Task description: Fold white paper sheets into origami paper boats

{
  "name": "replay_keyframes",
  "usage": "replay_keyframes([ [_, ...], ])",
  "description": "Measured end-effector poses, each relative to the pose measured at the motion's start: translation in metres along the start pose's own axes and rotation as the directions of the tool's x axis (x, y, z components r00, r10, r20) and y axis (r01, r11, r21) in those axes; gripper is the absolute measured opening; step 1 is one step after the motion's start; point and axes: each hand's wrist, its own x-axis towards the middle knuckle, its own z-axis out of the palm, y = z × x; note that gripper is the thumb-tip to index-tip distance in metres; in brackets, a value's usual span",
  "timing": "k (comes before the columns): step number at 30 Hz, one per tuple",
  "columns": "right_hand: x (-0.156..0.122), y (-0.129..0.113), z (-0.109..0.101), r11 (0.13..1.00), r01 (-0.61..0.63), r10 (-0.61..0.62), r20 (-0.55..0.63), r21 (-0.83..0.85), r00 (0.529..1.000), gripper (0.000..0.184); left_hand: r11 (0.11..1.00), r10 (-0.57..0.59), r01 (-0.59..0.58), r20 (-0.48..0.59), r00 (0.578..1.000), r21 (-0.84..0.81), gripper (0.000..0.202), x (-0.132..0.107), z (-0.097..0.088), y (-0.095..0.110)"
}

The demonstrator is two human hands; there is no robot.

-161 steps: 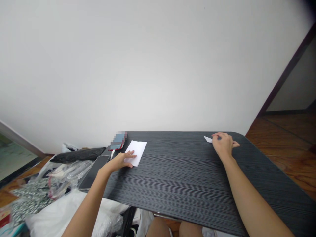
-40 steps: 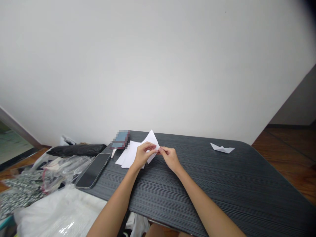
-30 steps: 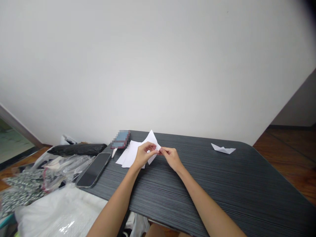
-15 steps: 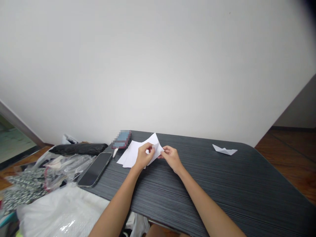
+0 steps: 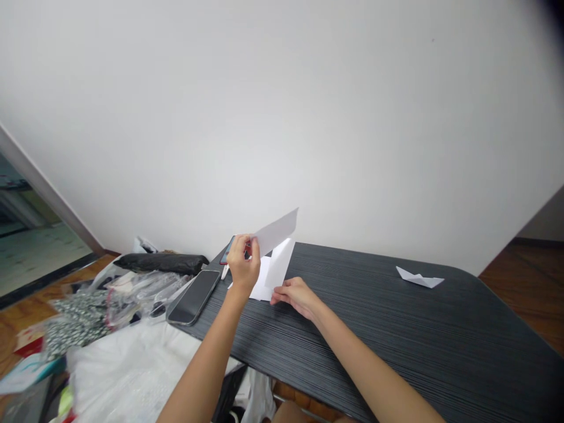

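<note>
My left hand (image 5: 244,261) pinches a white sheet of paper (image 5: 277,233) by its near end and holds it up, tilted, above the table. Lower down, my right hand (image 5: 296,295) grips the bottom corner of another upright piece of white paper (image 5: 281,263). Whether these two pieces join behind each other I cannot tell. More white paper (image 5: 259,283) lies flat on the table beneath them, partly hidden by my left hand. Off to the right on the table rests a folded paper boat (image 5: 420,278).
A dark wood-grain table (image 5: 374,317) stands against a white wall. On its left edge lies a black phone (image 5: 194,298); a small blue-and-red item (image 5: 227,250) is behind my left hand. Plastic bags (image 5: 127,364) and a black bundle (image 5: 162,263) crowd the left side.
My left hand has lifted a sheet up and away from the other paper, while my right hand has moved down to the lower corner. The view has shifted slightly left.
</note>
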Motion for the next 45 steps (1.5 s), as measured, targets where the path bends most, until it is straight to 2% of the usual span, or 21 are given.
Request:
replay_keyframes([
  [5, -0.013, -0.018, 0.019, 0.999, 0.007, -0.016, 0.169, 0.054, 0.986, 0.011, 0.999, 0.032, -0.033, -0.038, 0.999, -0.037, 0.009, 0.009, -0.011, 0.012],
  [8, -0.017, -0.02, 0.02, 1.0, 0.021, -0.019, 0.151, -0.01, 0.988, 0.013, 0.998, 0.03, -0.033, -0.06, 0.998, -0.059, 0.01, 0.013, -0.018, 0.017],
  [11, -0.014, -0.009, 0.011, 0.987, -0.079, 0.092, 0.09, -0.143, 0.992, 0.017, 0.997, 0.017, -0.02, -0.039, 0.999, -0.075, 0.01, 0.014, -0.024, 0.018],
  [15, 0.001, 0.008, 0.001, 0.949, -0.169, 0.179, 0.013, -0.267, 0.984, 0.024, 0.992, -0.021, 0.027, 0.045, 0.999, -0.122, 0.011, 0.009, -0.024, 0.019],
  [20, 0.02, 0.01, 0.0, 0.902, -0.197, 0.208, -0.013, -0.384, 0.978, 0.024, 0.962, -0.084, 0.146, 0.261, 0.962, -0.23, 0.013, -0.003, -0.01, 0.025],
  [22, 0.02, 0.003, -0.012, 0.878, -0.199, 0.208, -0.026, -0.435, 0.978, 0.025, 0.938, -0.123, 0.214, 0.314, 0.941, -0.274, 0.014, -0.007, -0.003, 0.025],
  [25, 0.005, -0.019, -0.055, 0.876, -0.158, 0.133, -0.086, -0.455, 0.987, 0.022, 0.885, -0.208, 0.326, 0.344, 0.916, -0.333, 0.014, -0.01, 0.007, 0.018],
  [27, -0.012, -0.038, -0.091, 0.914, -0.036, -0.024, -0.141, -0.405, 0.99, 0.016, 0.828, -0.276, 0.42, 0.38, 0.883, -0.372, 0.015, -0.011, 0.015, 0.012],
  [28, -0.022, -0.047, -0.108, 0.935, 0.141, -0.212, -0.195, -0.326, 0.958, 0.017, 0.794, -0.313, 0.469, 0.402, 0.861, -0.387, 0.016, -0.011, 0.02, 0.009],
  [29, -0.032, -0.056, -0.122, 0.93, 0.27, -0.331, -0.249, -0.249, 0.91, 0.024, 0.76, -0.349, 0.515, 0.419, 0.838, -0.397, 0.017, -0.011, 0.026, 0.008],
  [30, -0.04, -0.063, -0.134, 0.923, 0.336, -0.375, -0.245, -0.187, 0.894, 0.033, 0.729, -0.379, 0.552, 0.434, 0.817, -0.404, 0.017, -0.012, 0.032, 0.007],
  [32, -0.053, -0.073, -0.147, 0.925, 0.354, -0.375, -0.179, -0.141, 0.909, 0.045, 0.671, -0.42, 0.612, 0.466, 0.779, -0.418, 0.018, -0.014, 0.048, 0.008],
  [34, -0.057, -0.076, -0.153, 0.907, 0.378, -0.408, -0.172, -0.183, 0.897, 0.036, 0.603, -0.436, 0.664, 0.514, 0.738, -0.442, 0.02, -0.017, 0.064, 0.011],
  [37, -0.052, -0.073, -0.158, 0.875, 0.445, -0.483, -0.288, -0.187, 0.827, 0.026, 0.435, -0.422, 0.753, 0.627, 0.655, -0.494, 0.024, -0.022, 0.086, 0.015],
  [39, -0.047, -0.068, -0.161, 0.875, 0.474, -0.481, -0.317, -0.104, 0.818, 0.024, 0.273, -0.363, 0.814, 0.729, 0.581, -0.513, 0.026, -0.025, 0.097, 0.017],
  [41, -0.043, -0.061, -0.163, 0.881, 0.473, -0.458, -0.265, -0.008, 0.848, 0.024, 0.137, -0.228, 0.861, 0.83, 0.508, -0.49, 0.027, -0.03, 0.105, 0.02],
  [43, -0.04, -0.053, -0.158, 0.899, 0.437, -0.425, -0.185, 0.027, 0.886, 0.024, 0.087, -0.05, 0.891, 0.891, 0.451, -0.446, 0.025, -0.036, 0.111, 0.026],
  [45, -0.038, -0.045, -0.149, 0.92, 0.39, -0.391, -0.118, -0.032, 0.913, 0.024, 0.077, 0.096, 0.904, 0.905, 0.414, -0.421, 0.023, -0.045, 0.115, 0.033],
])
